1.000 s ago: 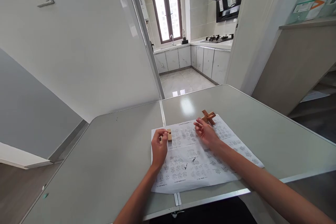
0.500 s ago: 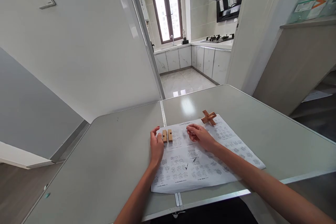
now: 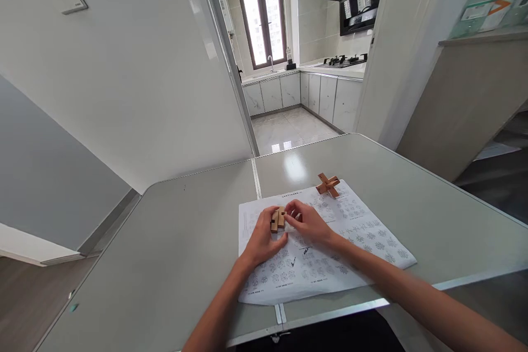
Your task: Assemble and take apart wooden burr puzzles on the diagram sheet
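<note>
Two light wooden puzzle pieces lie side by side on the printed paper: a left notched piece (image 3: 274, 224) and a right notched piece (image 3: 281, 216). My left hand (image 3: 262, 239) curls round the left piece, fingers along its far left side and thumb stretched out in front of it. At the right piece's edge, the thumb and fingertips of my right hand (image 3: 307, 222) close in a pinch; the exact contact is partly hidden by the fingers. A darker wooden cross-shaped puzzle (image 3: 328, 185) rests at the sheet's far right corner, apart from both hands.
The printed sheet (image 3: 325, 275) of small diagrams covers the middle of a grey-green folding table (image 3: 193, 242). A metal seam (image 3: 256, 179) runs across the tabletop. White wall stands beyond on the left; a kitchen doorway opens ahead. Bottles in wrap (image 3: 490, 8) stand on a ledge at right.
Both puzzle pieces have shifted right and closer together. My left hand has moved right with them, its fingers now round the left piece. My right hand has come left to the right piece.
</note>
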Tool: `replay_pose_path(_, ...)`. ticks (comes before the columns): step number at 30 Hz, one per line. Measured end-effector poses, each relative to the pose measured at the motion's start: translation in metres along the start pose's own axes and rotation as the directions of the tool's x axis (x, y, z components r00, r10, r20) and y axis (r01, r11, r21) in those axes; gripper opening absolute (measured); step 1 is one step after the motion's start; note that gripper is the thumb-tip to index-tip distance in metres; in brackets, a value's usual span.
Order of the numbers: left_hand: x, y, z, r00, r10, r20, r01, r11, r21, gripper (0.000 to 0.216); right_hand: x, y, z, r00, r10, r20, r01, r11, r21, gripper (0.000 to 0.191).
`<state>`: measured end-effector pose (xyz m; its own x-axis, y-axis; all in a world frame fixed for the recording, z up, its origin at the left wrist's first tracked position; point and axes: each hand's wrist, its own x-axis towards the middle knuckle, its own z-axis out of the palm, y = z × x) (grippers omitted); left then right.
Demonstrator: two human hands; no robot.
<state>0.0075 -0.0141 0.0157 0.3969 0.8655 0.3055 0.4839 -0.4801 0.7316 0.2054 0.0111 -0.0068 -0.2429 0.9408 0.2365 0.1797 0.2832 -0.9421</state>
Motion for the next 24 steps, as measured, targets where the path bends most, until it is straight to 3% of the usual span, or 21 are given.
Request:
replay_pose_path(3, 0.000, -0.002, 0.000, 1.000, 0.005, -0.014, -0.004, 0.999, 0.033, 0.067, -0.004, 0.001, 0.004, 0.987, -0.149, -0.057, 0.136, 0.971, -0.196, 0.021)
replay_pose_path(8, 0.000, -0.007, -0.006, 0.994, 0.103, 0.025, -0.106, 0.981, 0.161, 0.074, -0.006, 0.004, 0.006, 0.961, -0.272, 0.053, 0.275, 0.914, -0.297, 0.053)
replay_pose_path(12, 0.002, -0.010, -0.017, 0.985, 0.152, 0.078, -0.167, 0.958, 0.232, 0.084, -0.006, 0.007, 0.007, 0.967, -0.238, 0.088, 0.254, 0.912, -0.322, 0.051)
replay_pose_path(17, 0.004, -0.016, -0.029, 0.989, 0.135, 0.065, -0.150, 0.917, 0.369, 0.074, -0.005, 0.009, 0.006, 0.977, -0.214, 0.008, 0.207, 0.936, -0.284, 0.047)
replay_pose_path(24, 0.002, -0.029, -0.041, 0.997, -0.056, 0.059, 0.027, 0.912, 0.410, 0.058, 0.000, 0.007, 0.004, 0.974, -0.175, -0.146, 0.156, 0.979, -0.131, 0.048)
